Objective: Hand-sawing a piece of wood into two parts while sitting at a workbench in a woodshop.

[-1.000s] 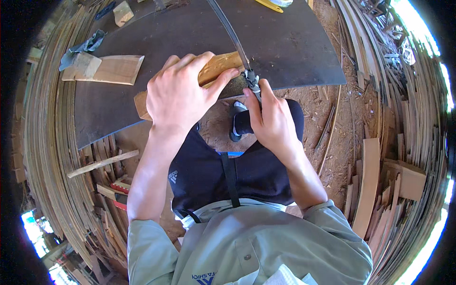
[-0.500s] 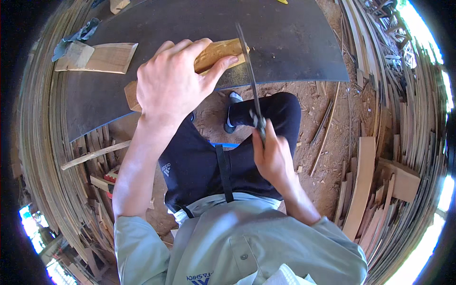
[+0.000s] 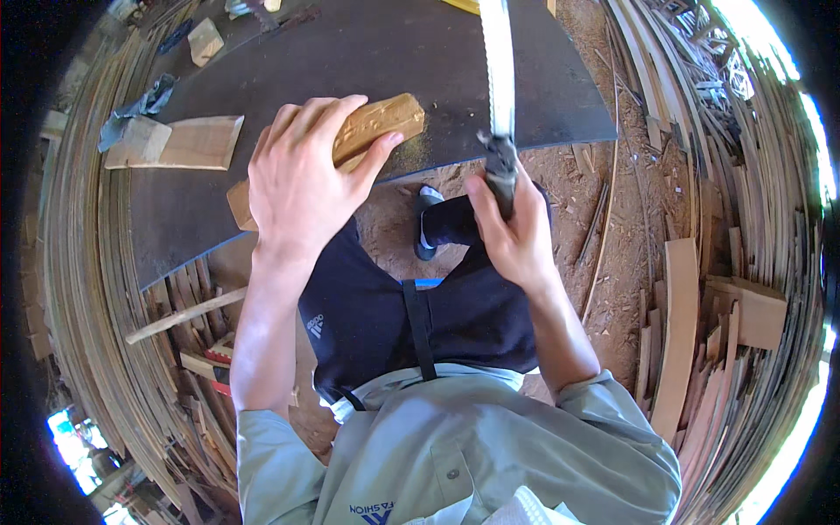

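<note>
My left hand [image 3: 299,179] grips a yellowish, rough wooden block [image 3: 389,118] at the near edge of the dark tabletop [image 3: 542,83], its thumb along the side and fingers over the top. Fine sawdust [image 3: 409,150] lies beside the block's right end. In my right hand [image 3: 516,229], the dark wrapped handle [image 3: 500,179] of a hand saw points away from me, its bright toothed blade [image 3: 500,70] rising to the top of the view. The blade is to the right of the block, apart from it.
A pale plank [image 3: 201,140] with a small offcut and a blue-grey rag [image 3: 149,105] lies at the table's left. Another wood block [image 3: 205,42] and a yellow object [image 3: 459,7] are farther back. Long stacked timber strips [image 3: 87,245] line both sides, above a dirt floor [image 3: 595,297] with shavings.
The saw blade has left the block's right end and moved rightward, now turned to show its bright flat side. My right hand dropped, then rose again. My left hand still holds the block.
</note>
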`<state>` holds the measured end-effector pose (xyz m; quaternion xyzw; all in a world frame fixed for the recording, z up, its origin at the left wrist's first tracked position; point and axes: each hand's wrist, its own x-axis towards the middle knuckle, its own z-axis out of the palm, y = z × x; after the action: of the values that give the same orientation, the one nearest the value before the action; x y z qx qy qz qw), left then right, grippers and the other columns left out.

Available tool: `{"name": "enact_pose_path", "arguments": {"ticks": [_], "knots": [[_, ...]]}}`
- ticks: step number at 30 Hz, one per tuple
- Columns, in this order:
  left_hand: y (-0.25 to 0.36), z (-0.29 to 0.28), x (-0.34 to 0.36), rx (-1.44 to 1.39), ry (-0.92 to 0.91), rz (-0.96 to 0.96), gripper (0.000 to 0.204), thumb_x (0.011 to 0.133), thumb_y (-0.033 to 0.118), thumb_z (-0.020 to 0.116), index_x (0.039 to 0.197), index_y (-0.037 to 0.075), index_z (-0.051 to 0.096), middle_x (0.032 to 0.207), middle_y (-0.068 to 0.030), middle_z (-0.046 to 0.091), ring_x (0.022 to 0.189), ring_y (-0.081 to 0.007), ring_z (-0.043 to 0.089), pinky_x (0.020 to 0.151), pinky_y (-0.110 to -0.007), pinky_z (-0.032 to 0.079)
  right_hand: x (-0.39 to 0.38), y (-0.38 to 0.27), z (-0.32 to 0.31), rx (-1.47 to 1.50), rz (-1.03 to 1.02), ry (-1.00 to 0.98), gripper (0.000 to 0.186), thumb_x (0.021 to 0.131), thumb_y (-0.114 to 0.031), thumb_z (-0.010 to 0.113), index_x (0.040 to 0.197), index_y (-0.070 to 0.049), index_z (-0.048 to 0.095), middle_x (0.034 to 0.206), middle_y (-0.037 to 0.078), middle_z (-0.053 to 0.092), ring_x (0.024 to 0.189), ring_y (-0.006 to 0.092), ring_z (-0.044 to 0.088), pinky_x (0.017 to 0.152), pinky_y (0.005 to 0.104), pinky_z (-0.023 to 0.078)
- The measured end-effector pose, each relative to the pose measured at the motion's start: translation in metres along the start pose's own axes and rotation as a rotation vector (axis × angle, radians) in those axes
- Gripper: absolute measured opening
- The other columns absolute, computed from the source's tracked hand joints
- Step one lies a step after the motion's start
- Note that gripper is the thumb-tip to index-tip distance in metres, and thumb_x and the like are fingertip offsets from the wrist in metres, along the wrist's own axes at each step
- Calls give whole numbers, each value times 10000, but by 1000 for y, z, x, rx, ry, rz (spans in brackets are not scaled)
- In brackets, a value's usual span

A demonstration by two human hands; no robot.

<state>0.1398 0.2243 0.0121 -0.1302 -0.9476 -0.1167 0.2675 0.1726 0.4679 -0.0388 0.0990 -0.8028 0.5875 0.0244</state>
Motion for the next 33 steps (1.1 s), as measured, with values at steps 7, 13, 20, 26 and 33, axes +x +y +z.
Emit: {"name": "enact_pose_path", "arguments": {"ticks": [7,13,20,26,33], "knots": [[17,11,17,-171,103,120,235,863,247,876,1045,161,756,1059,17,768,987,-228,731,888,-380,584,32,-10,14,169,-76,3,202,1016,-128,758,1119,-16,624,881,88,688,844,91,611,778,304,523],[14,18,18,-231,144,107,123,865,162,843,913,156,730,991,45,758,931,-219,718,813,-367,605,29,3,10,228,23,-24,213,1020,-147,761,1112,-18,619,894,57,664,876,85,594,812,299,516],[11,17,18,-273,122,170,129,847,135,839,921,152,735,1029,36,754,948,-237,710,832,-375,597,23,10,7,262,48,-42,210,1029,-165,753,1114,-25,622,896,33,660,889,86,582,824,291,508],[7,4,16,-406,13,160,222,830,254,911,917,133,746,1106,10,753,1005,-251,709,894,-396,587,19,15,3,265,99,-44,220,1025,-174,759,1119,-27,625,890,33,659,878,80,579,806,292,509],[13,21,19,-206,95,74,236,887,283,878,1038,144,761,1069,-6,777,969,-249,724,850,-404,602,15,15,4,262,96,-73,216,1029,-177,750,1115,-26,622,871,46,668,854,85,595,796,300,519]]}}
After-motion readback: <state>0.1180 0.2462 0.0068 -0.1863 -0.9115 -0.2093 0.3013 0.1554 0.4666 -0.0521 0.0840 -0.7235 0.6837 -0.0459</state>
